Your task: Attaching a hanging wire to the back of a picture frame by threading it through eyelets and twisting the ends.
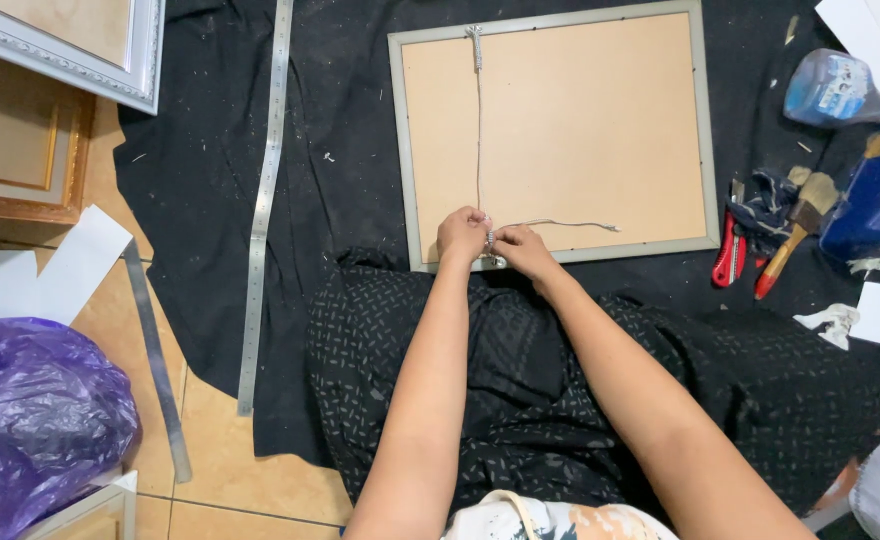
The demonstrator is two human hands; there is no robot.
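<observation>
A picture frame lies face down on a black cloth spread over the tiled floor, its tan backing board up and its grey rim showing all round. A pale cord runs from a knot at the far edge of the frame straight down the board to the near edge, where both hands meet. The left hand is closed with its fingertips pinching the cord at the near rim; the right hand is closed just beside it, touching it, and pinches the same cord, whose loose end trails off to the right across the board. Both hands sit over the near edge of the frame, just beyond the person's knees in dark patterned fabric. A long steel ruler lies on the cloth well to the left, and a red-handled cutter and a paintbrush lie to the right of the frame
</observation>
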